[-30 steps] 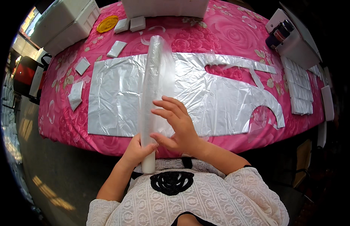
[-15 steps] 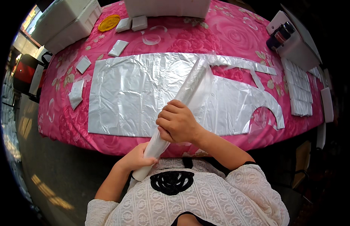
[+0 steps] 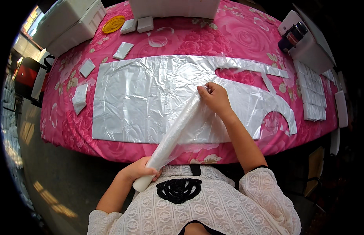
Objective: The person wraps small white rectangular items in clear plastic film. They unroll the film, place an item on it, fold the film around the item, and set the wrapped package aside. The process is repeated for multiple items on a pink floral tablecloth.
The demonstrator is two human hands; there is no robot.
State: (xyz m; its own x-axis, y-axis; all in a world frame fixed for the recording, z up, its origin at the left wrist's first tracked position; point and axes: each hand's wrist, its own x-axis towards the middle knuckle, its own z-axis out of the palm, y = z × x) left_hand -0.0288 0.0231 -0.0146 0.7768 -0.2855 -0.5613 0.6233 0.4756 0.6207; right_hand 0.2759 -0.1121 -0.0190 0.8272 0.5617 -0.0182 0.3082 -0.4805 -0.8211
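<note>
A roll of clear, whitish plastic film (image 3: 175, 135) slants from my waist up over the table. Its lower end is wrapped in the closed fingers of my left hand (image 3: 139, 169). At the upper end, my right hand (image 3: 216, 98) pinches the film between thumb and fingers. A thin loose flap hangs along the roll's right side. Beneath it, a silvery-white plastic sheet cut like an apron (image 3: 127, 102) lies flat and wrinkled, with curved cutouts and narrow straps on the right.
Folded white plastic packets (image 3: 80, 98) lie along the left; a yellow round dish (image 3: 113, 24) sits beyond them. White foam boxes (image 3: 174, 8) stand at the back. On the right are a dark bottle (image 3: 292, 37) and stacked folded plastic (image 3: 310, 92). A pink floral cloth (image 3: 72, 129) covers the table.
My right hand has moved from the middle of the roll to its upper end. The roll's top has come nearer to me, uncovering more of the sheet. My left hand stays near my waist.
</note>
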